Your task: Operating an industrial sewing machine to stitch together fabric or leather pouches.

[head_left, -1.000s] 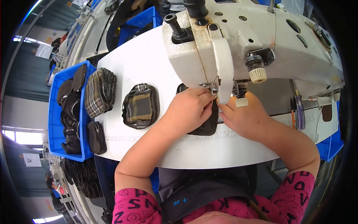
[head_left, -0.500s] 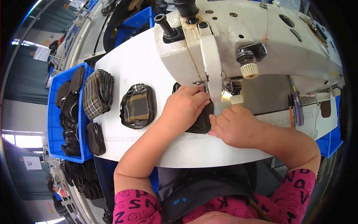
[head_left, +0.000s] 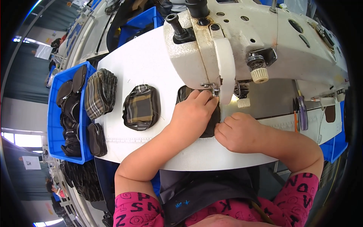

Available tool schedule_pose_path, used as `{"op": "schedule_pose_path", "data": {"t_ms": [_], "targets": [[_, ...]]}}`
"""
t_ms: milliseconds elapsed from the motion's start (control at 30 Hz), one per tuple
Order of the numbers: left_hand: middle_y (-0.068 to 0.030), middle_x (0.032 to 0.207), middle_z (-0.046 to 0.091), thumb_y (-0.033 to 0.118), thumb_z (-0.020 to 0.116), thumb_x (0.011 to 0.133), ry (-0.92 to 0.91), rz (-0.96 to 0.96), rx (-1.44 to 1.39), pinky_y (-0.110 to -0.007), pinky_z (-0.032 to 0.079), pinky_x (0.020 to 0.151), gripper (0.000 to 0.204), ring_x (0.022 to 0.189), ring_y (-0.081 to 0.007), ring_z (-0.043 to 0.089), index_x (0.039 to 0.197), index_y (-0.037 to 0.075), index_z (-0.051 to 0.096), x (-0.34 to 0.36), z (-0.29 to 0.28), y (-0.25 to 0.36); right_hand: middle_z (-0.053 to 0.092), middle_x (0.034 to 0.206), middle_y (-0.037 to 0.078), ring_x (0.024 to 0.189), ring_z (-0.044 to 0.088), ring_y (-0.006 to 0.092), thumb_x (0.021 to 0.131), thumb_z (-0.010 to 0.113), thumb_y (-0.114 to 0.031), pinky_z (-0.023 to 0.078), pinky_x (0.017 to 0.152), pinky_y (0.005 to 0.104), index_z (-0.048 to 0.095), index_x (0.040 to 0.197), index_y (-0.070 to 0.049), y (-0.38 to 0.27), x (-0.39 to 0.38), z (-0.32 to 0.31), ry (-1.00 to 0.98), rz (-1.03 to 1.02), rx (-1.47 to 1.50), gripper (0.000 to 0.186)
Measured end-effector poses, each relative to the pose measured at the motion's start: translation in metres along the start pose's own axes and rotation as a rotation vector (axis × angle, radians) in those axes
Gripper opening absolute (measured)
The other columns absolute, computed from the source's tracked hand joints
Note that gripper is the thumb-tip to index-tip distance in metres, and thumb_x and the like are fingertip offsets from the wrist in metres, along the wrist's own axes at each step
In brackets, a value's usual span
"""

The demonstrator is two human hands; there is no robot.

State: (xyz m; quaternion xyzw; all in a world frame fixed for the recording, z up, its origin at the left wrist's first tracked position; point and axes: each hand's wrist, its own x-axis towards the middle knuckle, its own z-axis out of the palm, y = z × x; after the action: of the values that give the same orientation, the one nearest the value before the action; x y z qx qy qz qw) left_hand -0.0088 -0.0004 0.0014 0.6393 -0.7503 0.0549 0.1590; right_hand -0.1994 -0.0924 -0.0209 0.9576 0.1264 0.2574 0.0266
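A dark fabric pouch (head_left: 212, 123) with a zipper along its far left edge lies under the needle area of a white sewing machine (head_left: 242, 41). Close to the presser foot, my left hand (head_left: 193, 113) presses on the pouch with bent fingers, its fingertips gripping the far edge. At the pouch's right edge, my right hand (head_left: 240, 132) is curled closed, thumb and fingers pinching the cloth. Both hands hide parts of the pouch. Left of my left hand, a plaid and dark pouch (head_left: 140, 108) rests on the white table (head_left: 181, 155).
A blue bin (head_left: 53, 147) with several dark pouches stands at the left. Beside it are a stack of plaid pieces (head_left: 101, 93) and a small dark zippered pouch (head_left: 97, 140). A purple-handled screwdriver (head_left: 302, 111) lies at the right. Another blue bin (head_left: 155, 17) stands behind the table.
The view has shifted slightly, so the machine appears further right. My left hand has slid a little along the pouch, and my right hand's fingers are curled more tightly.
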Motion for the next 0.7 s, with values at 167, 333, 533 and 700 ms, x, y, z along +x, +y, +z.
{"op": "schedule_pose_path", "data": {"t_ms": [167, 333, 533, 700], "targets": [[-0.0064, 0.108, 0.07, 0.007, 0.072, 0.085, 0.047, 0.003, 0.032, -0.038, 0.058, 0.072, 0.032, 0.093, -0.0289, 0.07, 0.116, 0.01, 0.074, 0.004, 0.004, -0.003, 0.057, 0.069, 0.001, 0.064, 0.059, 0.0165, 0.07, 0.068, -0.017, 0.045, 0.055, 0.0312, 0.065, 0.078, -0.009, 0.004, -0.002, 0.002, -0.014, 0.044, 0.0, 0.012], [-0.008, 0.11, 0.065, 0.009, 0.075, 0.084, 0.069, -0.012, -0.163, -0.038, 0.06, 0.075, 0.027, 0.103, -0.0264, 0.066, 0.11, 0.006, 0.074, 0.002, -0.001, -0.009, 0.059, 0.07, 0.001, 0.063, 0.059, 0.0165, 0.072, 0.068, -0.017, 0.046, 0.056, 0.0323, 0.066, 0.079, -0.008, 0.006, -0.004, 0.001, -0.043, 0.052, 0.024, 0.012], [-0.0082, 0.112, 0.06, 0.019, 0.078, 0.085, 0.047, 0.061, -0.002, -0.035, 0.057, 0.074, 0.029, 0.097, -0.0258, 0.061, 0.112, 0.008, 0.076, -0.002, -0.025, 0.006, 0.06, 0.072, 0.002, 0.062, 0.06, 0.0172, 0.072, 0.068, -0.016, 0.046, 0.056, 0.0325, 0.066, 0.079, -0.008, 0.007, -0.005, -0.003, -0.063, 0.076, 0.037, 0.011], [-0.0075, 0.108, 0.056, 0.021, 0.079, 0.084, -0.02, 0.024, 0.029, -0.033, 0.055, 0.073, 0.034, 0.093, -0.0245, 0.059, 0.116, 0.007, 0.075, -0.005, -0.02, 0.008, 0.059, 0.071, 0.003, 0.062, 0.06, 0.0176, 0.072, 0.069, -0.015, 0.047, 0.056, 0.033, 0.066, 0.079, -0.006, 0.006, -0.003, -0.005, -0.064, 0.07, 0.042, 0.012]]}}
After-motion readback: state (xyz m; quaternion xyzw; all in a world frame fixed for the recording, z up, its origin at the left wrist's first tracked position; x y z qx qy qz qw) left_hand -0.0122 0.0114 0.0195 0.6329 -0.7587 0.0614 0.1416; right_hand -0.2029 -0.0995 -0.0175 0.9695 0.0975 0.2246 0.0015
